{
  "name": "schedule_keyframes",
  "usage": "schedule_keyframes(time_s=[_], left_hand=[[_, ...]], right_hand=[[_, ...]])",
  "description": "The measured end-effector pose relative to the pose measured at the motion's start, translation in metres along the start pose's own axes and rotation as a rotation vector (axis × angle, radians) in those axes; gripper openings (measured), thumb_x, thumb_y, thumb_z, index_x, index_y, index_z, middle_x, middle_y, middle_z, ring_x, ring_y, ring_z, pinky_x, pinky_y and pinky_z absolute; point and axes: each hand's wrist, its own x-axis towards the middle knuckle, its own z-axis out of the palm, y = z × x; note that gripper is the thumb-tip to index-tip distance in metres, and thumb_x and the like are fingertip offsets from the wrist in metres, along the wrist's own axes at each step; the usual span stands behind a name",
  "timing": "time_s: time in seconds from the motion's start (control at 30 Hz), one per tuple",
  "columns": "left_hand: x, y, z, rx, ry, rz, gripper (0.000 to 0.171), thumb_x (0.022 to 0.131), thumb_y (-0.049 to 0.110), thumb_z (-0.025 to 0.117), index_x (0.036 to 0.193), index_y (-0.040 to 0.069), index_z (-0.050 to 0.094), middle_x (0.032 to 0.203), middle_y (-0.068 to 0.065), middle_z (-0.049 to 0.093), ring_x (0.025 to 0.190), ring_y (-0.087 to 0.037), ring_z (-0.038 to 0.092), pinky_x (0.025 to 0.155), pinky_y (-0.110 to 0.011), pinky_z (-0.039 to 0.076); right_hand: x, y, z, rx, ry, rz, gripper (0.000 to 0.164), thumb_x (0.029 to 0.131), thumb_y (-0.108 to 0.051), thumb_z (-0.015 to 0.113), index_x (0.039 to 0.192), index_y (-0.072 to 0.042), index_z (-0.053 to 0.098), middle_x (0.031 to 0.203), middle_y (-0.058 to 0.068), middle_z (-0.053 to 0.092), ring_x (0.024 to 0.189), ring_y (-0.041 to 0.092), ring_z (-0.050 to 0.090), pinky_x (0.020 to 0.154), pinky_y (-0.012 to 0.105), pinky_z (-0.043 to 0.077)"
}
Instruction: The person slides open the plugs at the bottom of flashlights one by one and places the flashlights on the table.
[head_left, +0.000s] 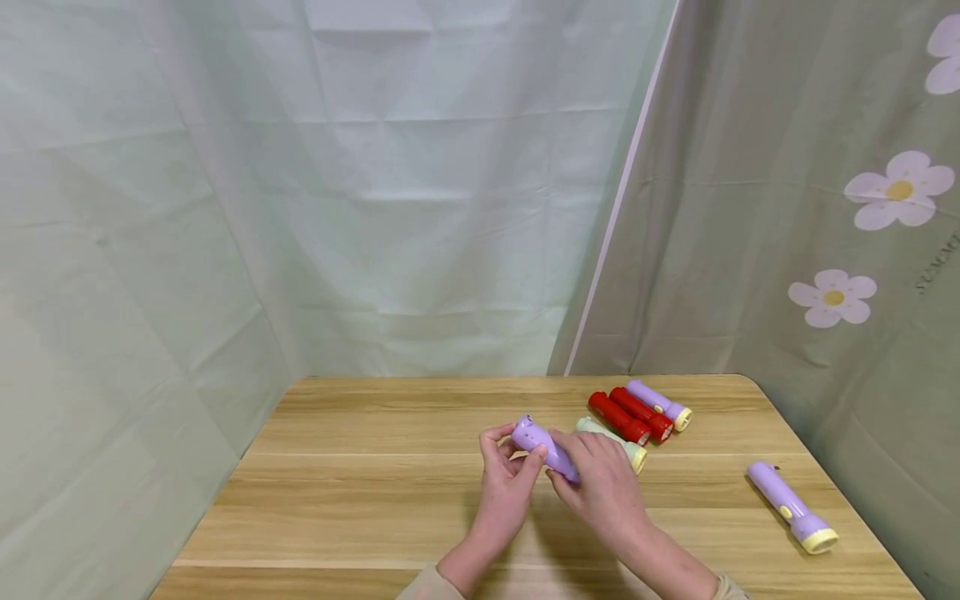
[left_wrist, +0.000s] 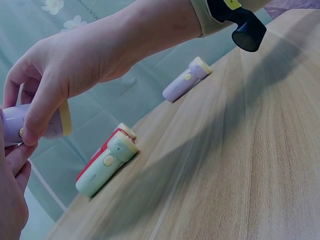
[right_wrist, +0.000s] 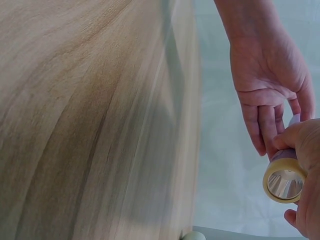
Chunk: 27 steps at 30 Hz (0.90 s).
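Purple torch (head_left: 546, 450), one: above counter (head_left: 360, 500), pinched by fingers of left hand (head_left: 504, 487) and right hand (head_left: 603, 483). Green torch (left_wrist: 106, 169), two red torches (head_left: 618, 418): just beyond right fingers. Another purple torch (head_left: 787, 505): well right of them.

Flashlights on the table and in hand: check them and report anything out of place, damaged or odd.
The held flashlight and the others show no visible damage. One oddity, perhaps deliberate: a lone purple flashlight lies near the table's right edge, apart from the grouped red flashlights, green flashlight and rear purple flashlight.
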Motion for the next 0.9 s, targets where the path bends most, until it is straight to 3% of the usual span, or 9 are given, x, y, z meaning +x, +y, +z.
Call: schedule_keyframes(time_s=[0.6,0.9], left_hand=[[-0.0011,-0.0001,-0.0006,-0.009,-0.018,0.022,0.050,0.101,0.010,0.065,0.136,0.005,0.030,0.121,-0.022,0.059,0.096,-0.026,0.069,0.077,-0.028,0.056],[-0.0012,0.0011,-0.0001,-0.005,-0.010,-0.006,0.050,0.101,0.010,0.065,0.137,0.006,0.030,0.122,-0.021,0.058,0.098,-0.028,0.068,0.078,-0.027,0.055]], right_hand=[[0.0006,0.0007,0.0002,-0.018,0.003,-0.019,0.052,0.069,-0.012,0.090,0.117,-0.012,0.072,0.093,0.000,0.066,0.085,0.022,0.059,0.077,0.043,0.050],[0.0010,0.0006,0.0002,-0.028,0.017,-0.037,0.051,0.069,-0.012,0.089,0.118,-0.011,0.072,0.093,0.000,0.065,0.084,0.023,0.059,0.076,0.043,0.050]])
